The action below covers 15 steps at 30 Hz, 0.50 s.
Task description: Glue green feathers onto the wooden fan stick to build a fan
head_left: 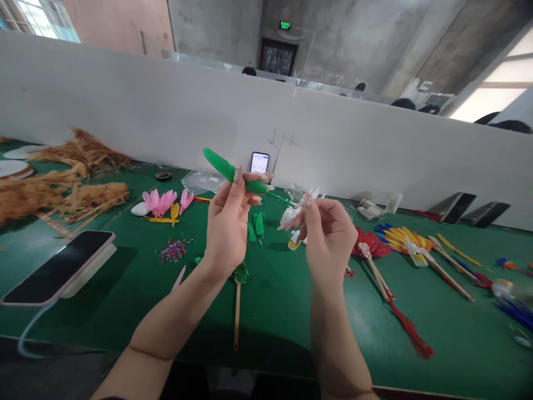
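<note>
A long green feather (219,164) is held up above the table, tilted with its broad tip at the upper left. My left hand (230,228) pinches it around the middle between thumb and fingers. Its thin quill runs to my right hand (328,233), where thumb and forefinger are closed on the end. Below, between my forearms, lies a wooden stick (237,316) with green feather pieces at its top, partly hidden by my left arm. More green feathers (259,225) rest on the table just behind it. White pieces (290,215) lie beyond my right hand, partly covered by it.
On the green table (275,311), pink feathers (159,203), coloured beads (172,251) and a phone on a stand (62,266) lie to the left. Brown fibres (83,155) fill the far left. To the right are a red feather fan (372,243) and a yellow-blue one (402,238). A white partition (125,105) rises behind.
</note>
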{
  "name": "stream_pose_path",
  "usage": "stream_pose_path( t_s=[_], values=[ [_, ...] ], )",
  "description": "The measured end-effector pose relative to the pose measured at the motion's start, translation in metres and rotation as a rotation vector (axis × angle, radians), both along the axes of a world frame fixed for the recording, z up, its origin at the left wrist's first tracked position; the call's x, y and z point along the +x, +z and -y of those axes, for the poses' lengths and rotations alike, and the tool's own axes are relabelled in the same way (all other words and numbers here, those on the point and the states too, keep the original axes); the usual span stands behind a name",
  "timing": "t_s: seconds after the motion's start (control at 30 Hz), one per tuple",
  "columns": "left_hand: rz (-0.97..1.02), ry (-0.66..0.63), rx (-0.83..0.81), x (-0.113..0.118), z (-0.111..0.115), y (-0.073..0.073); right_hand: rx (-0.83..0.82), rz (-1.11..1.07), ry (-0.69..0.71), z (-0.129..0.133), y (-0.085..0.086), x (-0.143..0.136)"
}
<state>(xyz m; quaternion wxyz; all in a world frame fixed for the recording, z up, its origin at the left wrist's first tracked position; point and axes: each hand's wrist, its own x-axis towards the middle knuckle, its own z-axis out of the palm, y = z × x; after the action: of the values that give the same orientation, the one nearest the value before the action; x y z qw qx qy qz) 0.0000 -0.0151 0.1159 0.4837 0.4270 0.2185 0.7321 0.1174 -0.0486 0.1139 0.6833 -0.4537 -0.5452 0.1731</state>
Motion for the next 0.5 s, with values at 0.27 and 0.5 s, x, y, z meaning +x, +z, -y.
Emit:
stream_pose_path(
  t_s=[0.27, 0.5],
  values=[
    [0.050, 0.154, 0.060, -0.012, -0.011, 0.002, 0.125, -0.073, -0.099, 0.002, 0.005, 0.013],
    [0.011, 0.044, 0.053, -0.019, -0.010, 0.007, 0.006, 0.056, 0.072, 0.004, 0.008, 0.018]
  ],
)
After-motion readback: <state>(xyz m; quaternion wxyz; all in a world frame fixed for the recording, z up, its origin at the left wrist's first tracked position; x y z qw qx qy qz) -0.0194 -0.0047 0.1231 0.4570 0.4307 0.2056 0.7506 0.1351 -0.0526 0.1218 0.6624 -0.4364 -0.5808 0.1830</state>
